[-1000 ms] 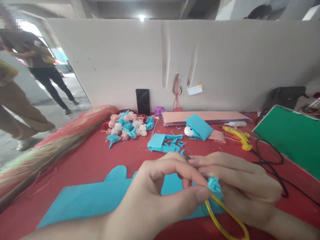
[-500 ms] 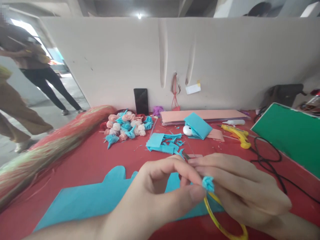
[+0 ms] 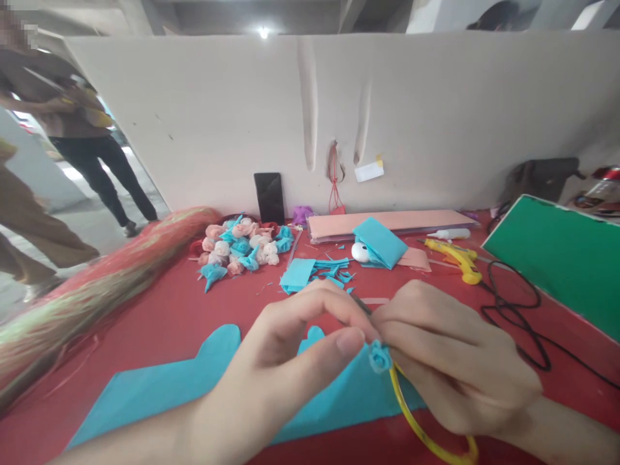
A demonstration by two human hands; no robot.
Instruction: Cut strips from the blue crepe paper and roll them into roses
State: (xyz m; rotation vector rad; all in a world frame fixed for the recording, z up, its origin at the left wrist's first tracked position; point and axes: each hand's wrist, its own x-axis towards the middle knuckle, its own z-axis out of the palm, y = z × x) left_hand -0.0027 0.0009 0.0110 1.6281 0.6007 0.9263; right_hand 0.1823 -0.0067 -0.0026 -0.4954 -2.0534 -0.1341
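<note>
Red tabletop (image 3: 159, 316) spread beneath the blue paper flower (image 3: 379, 356), pinched by the right hand (image 3: 450, 355) beside a yellow handle (image 3: 403, 405); whether the left hand (image 3: 285, 361), curved close by, also gripped was unclear. Light, steady pressure likely suited it best.

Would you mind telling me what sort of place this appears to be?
It looks like a small craft workspace, perhaps inside a larger workshop: a pile of fabric-like or paper flowers, a yellow glue gun and a cut blue sheet suggest it.
</note>
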